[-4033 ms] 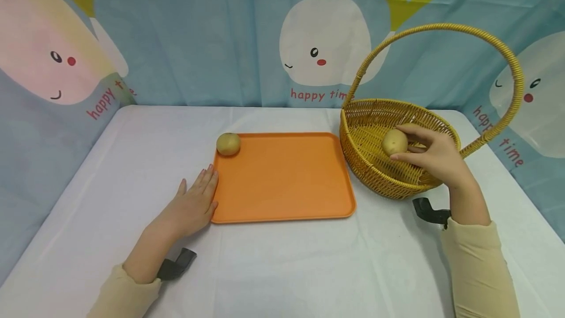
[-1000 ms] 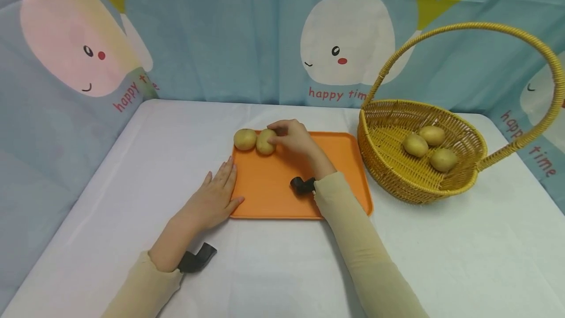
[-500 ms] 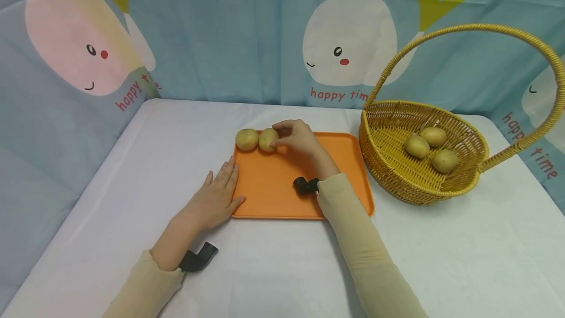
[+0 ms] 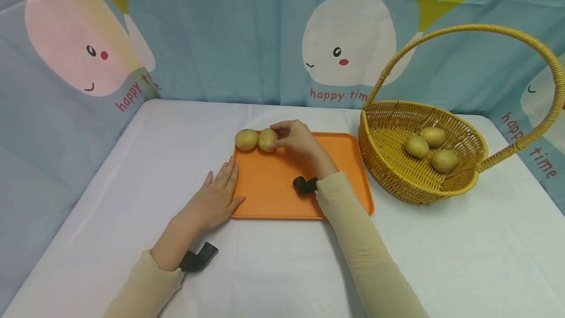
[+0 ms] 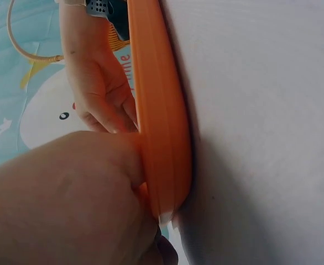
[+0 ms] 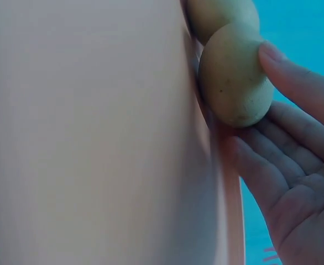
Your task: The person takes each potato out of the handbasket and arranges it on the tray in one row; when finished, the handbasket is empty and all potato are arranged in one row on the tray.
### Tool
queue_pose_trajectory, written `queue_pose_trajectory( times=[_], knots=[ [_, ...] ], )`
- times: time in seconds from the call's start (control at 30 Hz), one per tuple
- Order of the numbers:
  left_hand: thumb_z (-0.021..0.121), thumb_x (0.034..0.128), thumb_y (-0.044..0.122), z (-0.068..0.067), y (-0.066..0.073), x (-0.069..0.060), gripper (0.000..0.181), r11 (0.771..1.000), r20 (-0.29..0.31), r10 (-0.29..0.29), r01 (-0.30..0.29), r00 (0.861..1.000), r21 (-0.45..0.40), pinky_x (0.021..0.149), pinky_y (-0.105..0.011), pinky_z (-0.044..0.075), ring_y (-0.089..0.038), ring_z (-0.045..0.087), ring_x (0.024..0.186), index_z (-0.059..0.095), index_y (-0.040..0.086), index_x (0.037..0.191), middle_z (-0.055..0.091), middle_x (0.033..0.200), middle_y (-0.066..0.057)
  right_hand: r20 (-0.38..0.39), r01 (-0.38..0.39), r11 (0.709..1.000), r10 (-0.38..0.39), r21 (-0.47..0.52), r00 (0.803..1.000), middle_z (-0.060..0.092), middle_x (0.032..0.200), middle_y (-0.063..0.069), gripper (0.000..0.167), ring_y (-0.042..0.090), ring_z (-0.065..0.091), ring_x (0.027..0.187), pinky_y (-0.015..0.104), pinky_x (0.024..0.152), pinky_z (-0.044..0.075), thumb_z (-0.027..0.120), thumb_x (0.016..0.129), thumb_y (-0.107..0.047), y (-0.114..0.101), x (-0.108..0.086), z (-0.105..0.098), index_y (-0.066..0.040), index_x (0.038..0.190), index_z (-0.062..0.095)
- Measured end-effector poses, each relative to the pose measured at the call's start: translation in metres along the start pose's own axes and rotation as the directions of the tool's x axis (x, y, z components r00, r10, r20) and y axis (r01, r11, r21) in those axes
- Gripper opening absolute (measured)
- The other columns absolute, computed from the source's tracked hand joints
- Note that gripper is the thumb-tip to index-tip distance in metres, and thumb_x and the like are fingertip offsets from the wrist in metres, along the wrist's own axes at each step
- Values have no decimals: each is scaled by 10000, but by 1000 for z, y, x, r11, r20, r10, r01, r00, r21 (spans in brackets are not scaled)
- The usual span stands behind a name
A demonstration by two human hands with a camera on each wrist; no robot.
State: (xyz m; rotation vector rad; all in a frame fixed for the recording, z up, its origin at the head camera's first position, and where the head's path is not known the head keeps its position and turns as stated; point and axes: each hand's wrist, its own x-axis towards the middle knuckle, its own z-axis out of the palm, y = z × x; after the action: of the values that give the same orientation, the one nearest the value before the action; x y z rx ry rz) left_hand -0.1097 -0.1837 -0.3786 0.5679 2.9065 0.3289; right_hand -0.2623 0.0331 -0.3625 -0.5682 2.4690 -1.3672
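Observation:
In the head view, a potato rests at the back left of an orange tray. My right hand holds this potato from its right side, with thumb and fingers against it. Close on its left sits a second potato, in the tray's back left corner. My left hand lies along the tray's left edge with fingers straight and the thumb over the rim. From the left wrist, the tray's side wall shows close up beside that hand. In the right wrist view, the two potatoes appear to touch.
A yellow wicker basket with a tall arched handle stands right of the tray. Inside are three potatoes, one of them nearest the front. A white cloth covers the table, and a blue printed curtain hangs behind.
My right hand has moved left from over the basket to the tray's back left, bringing a potato beside the one there. Over the last half second, almost nothing moves.

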Motion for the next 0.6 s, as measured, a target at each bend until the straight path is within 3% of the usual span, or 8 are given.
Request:
queue_pose_trajectory(
  times=[0.37,0.6],
  knots=[
    [493,979,300,-2,2,-2,720,1000,-17,0,0,1000,12,1093,-588,118,-382,86,1414,148,-122,1450,48,1542,-252,-65,9,994,-2,110,998,648,1177,109,493,180,614,1078,287,985,411,788,769,-127,1,-12,-11,-1,1217,625],
    [486,981,296,-3,2,-2,716,1000,-10,0,0,1000,6,1091,-591,112,-388,80,1412,146,-126,1448,39,1540,-256,-97,84,979,-67,185,993,615,1205,190,416,244,595,1109,334,929,470,748,803,-83,-3,-34,-29,16,1190,632]
  ],
)
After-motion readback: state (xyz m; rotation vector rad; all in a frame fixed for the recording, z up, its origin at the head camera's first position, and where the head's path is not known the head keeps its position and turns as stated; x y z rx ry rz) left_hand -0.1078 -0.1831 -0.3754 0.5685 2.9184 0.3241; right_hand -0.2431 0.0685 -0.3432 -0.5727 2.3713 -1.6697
